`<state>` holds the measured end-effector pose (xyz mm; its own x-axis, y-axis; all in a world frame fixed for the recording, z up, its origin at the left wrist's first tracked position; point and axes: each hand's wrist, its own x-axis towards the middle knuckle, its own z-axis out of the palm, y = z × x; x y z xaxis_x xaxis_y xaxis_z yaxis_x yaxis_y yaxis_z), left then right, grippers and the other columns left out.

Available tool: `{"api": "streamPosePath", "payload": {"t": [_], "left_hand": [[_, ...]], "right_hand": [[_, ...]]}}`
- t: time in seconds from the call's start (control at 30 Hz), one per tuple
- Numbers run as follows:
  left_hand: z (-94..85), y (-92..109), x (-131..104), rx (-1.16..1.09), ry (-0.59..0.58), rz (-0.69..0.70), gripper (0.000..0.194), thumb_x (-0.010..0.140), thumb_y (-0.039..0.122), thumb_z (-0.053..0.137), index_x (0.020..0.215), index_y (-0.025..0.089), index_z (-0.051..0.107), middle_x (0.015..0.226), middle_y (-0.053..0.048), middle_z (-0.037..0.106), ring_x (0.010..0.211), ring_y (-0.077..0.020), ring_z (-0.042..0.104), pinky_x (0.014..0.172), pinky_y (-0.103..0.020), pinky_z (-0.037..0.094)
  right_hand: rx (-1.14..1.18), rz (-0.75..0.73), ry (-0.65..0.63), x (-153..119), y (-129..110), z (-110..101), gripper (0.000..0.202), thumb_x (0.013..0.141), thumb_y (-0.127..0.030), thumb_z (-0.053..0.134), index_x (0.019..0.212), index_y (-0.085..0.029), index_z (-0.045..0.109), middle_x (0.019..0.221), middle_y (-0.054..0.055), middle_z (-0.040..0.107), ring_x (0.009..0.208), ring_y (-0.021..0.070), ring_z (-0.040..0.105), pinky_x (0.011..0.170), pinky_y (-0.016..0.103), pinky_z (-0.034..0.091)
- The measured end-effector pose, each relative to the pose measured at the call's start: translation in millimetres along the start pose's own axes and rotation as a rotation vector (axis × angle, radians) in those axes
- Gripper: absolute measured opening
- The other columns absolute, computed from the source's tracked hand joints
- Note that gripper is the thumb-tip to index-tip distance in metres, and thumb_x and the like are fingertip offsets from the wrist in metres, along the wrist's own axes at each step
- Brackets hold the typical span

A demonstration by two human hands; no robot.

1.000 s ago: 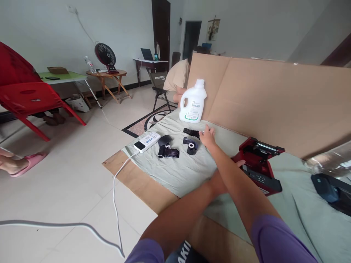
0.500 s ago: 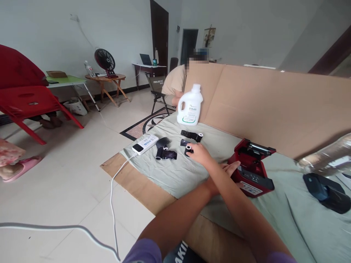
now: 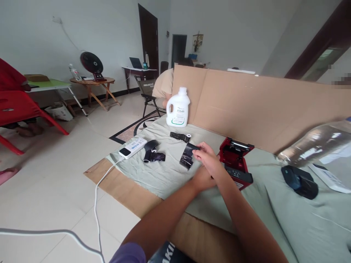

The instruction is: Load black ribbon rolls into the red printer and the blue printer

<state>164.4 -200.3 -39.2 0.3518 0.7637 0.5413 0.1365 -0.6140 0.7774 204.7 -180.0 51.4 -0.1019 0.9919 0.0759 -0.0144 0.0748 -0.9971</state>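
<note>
My right hand (image 3: 205,155) pinches a small roll of glossy black strip (image 3: 189,151) just over the cloth, its loose end hanging down. My arms cross. Behind the right wrist, my left hand (image 3: 203,179) is at the near left side of a red and black printer (image 3: 236,173); its fingers are mostly hidden. The printer's lid (image 3: 238,146) is raised. Another black roll (image 3: 179,137) with a white core lies farther back, partly unwound. More black rolls (image 3: 153,155) rest to the left, beside a white power strip (image 3: 133,148).
A white jug (image 3: 178,109) stands before a cardboard panel (image 3: 233,106). On the right lie a dark device (image 3: 298,182), a white device (image 3: 329,179) and a plastic-wrapped bundle (image 3: 309,146). A white cable (image 3: 95,197) drops over the board's edge (image 3: 123,190). Someone (image 3: 164,87) sits behind.
My right hand has lifted the black roll off the cloth, and its strip now hangs. My left hand's fingers have gone behind the right wrist. The view has turned right.
</note>
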Motion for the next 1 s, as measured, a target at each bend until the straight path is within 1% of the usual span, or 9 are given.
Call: {"api": "streamPosePath", "payload": {"t": [0.1, 0.2, 0.37, 0.47, 0.6, 0.7, 0.83, 0.9, 1.0], "left_hand": [[0.3, 3.5, -0.8, -0.016, -0.027, -0.027, 0.045, 0.085, 0.03, 0.063, 0.127, 0.016, 0.057, 0.134, -0.012, 0.06, 0.127, -0.0328, 0.055, 0.109, -0.046, 0.046], [0.7, 3.4, -3.4, -0.053, 0.036, -0.058, 0.038, 0.089, 0.037, 0.061, 0.123, 0.02, 0.059, 0.127, -0.009, 0.064, 0.122, -0.0276, 0.058, 0.108, -0.045, 0.046], [-0.8, 5.6, -11.6, -0.078, 0.161, -0.043, 0.066, 0.084, 0.045, 0.065, 0.141, 0.02, 0.043, 0.131, -0.013, 0.06, 0.124, -0.0286, 0.056, 0.102, -0.045, 0.05], [-1.8, 13.2, -17.6, -0.08, 0.193, 0.033, 0.065, 0.084, 0.051, 0.062, 0.138, 0.021, 0.044, 0.126, -0.013, 0.062, 0.116, -0.0266, 0.06, 0.099, -0.044, 0.052], [-1.2, 23.9, -22.6, 0.051, 0.153, 0.084, 0.025, 0.089, 0.045, 0.056, 0.086, 0.021, 0.063, 0.08, -0.005, 0.065, 0.078, -0.0204, 0.063, 0.076, -0.038, 0.055], [-0.1, 28.5, -24.9, 0.114, 0.014, 0.13, 0.035, 0.09, 0.045, 0.053, 0.064, 0.022, 0.057, 0.059, -0.002, 0.055, 0.059, -0.0166, 0.054, 0.062, -0.033, 0.05], [-0.1, 32.3, -27.7, 0.064, -0.137, 0.23, 0.034, 0.087, 0.053, 0.051, 0.085, 0.023, 0.065, 0.058, 0.0, 0.056, 0.054, -0.0152, 0.05, 0.057, -0.031, 0.047], [-0.4, 34.7, -27.8, 0.051, -0.144, 0.257, 0.03, 0.088, 0.045, 0.053, 0.102, 0.022, 0.065, 0.07, -0.002, 0.062, 0.061, -0.0159, 0.054, 0.06, -0.031, 0.049], [0.4, 37.7, -25.2, 0.151, -0.088, 0.233, 0.035, 0.085, 0.026, 0.056, 0.12, 0.022, 0.059, 0.104, -0.008, 0.066, 0.089, -0.0196, 0.063, 0.074, -0.032, 0.054]], "right_hand": [[0.149, 0.071, -0.002, -29.7, -19.4, -33.5, 0.032, 0.065, -0.028, 0.076, 0.081, -0.023, 0.049, 0.059, -0.008, 0.046, 0.054, 0.01, 0.046, 0.054, 0.023, 0.031], [0.197, 0.074, 0.028, -47.8, -29.8, -66.1, 0.032, 0.065, -0.029, 0.077, 0.078, -0.022, 0.048, 0.061, -0.007, 0.049, 0.053, 0.0089, 0.046, 0.051, 0.023, 0.029], [0.105, 0.01, 0.158, -53.8, -35.8, -111.3, 0.032, 0.064, -0.031, 0.075, 0.081, -0.023, 0.048, 0.06, -0.008, 0.049, 0.052, 0.0095, 0.046, 0.05, 0.023, 0.03], [-0.068, -0.031, 0.19, -54.6, -39.9, -137.0, 0.03, 0.067, -0.031, 0.07, 0.092, -0.024, 0.056, 0.065, -0.006, 0.055, 0.058, 0.0118, 0.049, 0.054, 0.024, 0.035], [-0.321, 0.005, 0.091, -55.9, -38.9, -168.7, 0.031, 0.073, -0.032, 0.067, 0.102, -0.02, 0.062, 0.076, -0.001, 0.064, 0.068, 0.0161, 0.058, 0.06, 0.027, 0.043], [-0.545, 0.007, 0.056, -52.4, -29.4, -183.9, 0.021, 0.077, -0.024, 0.063, 0.098, -0.019, 0.066, 0.086, 0.003, 0.069, 0.079, 0.0199, 0.063, 0.07, 0.03, 0.048], [-0.881, -0.038, 0.082, -42.9, -10.8, -188.0, 0.023, 0.081, -0.016, 0.061, 0.102, -0.021, 0.07, 0.107, 0.005, 0.072, 0.096, 0.0229, 0.064, 0.086, 0.034, 0.047], [-0.977, -0.023, 0.109, -38.0, -2.0, -185.3, 0.026, 0.083, -0.016, 0.063, 0.107, -0.022, 0.07, 0.112, 0.006, 0.071, 0.104, 0.0253, 0.061, 0.092, 0.036, 0.046], [-1.087, 0.002, 0.151, -32.0, 7.1, -180.3, 0.029, 0.084, -0.017, 0.064, 0.112, -0.023, 0.071, 0.114, 0.007, 0.071, 0.113, 0.0285, 0.056, 0.097, 0.039, 0.043]]}}
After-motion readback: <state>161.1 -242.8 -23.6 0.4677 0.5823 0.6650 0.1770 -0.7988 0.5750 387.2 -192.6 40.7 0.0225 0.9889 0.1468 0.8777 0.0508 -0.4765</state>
